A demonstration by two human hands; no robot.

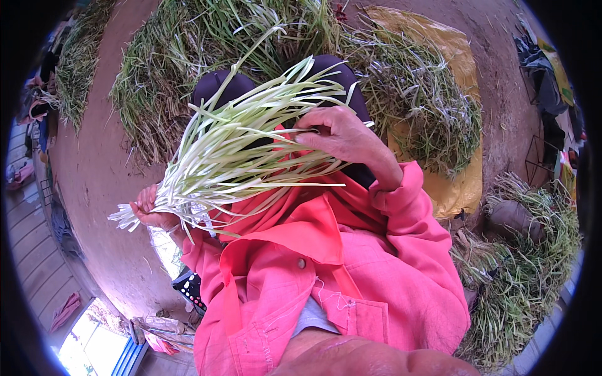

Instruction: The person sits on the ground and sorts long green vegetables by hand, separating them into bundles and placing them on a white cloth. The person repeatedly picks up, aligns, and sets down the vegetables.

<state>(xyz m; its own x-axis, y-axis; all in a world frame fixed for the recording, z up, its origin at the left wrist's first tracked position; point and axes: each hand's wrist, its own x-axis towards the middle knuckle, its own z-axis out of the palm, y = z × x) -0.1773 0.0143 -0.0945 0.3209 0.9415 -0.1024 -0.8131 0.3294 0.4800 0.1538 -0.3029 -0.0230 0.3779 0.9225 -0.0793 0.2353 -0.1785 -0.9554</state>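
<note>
A fan-shaped bundle of long, flat, pale green chive-like leaves point(235, 145) spreads across my lap. Its whitish stem ends are gathered at the left, where my left hand point(157, 209) is closed around them. At the loose leaf tips, my right hand point(341, 136) has thumb and forefinger pinched together on a leaf blade. The other fingers of that hand are curled, partly hidden behind it. One longer stalk point(235, 68) sticks up out of the bundle past my dark-clad knees point(223, 87).
A big heap of green leaves point(178, 70) lies before my knees. More lie on a yellow plastic sheet point(458, 188) at the right. Another pile point(522, 291) with a dark rounded object point(515, 221) is at the lower right. A further heap point(82, 61) lies far left on the brown floor point(94, 164).
</note>
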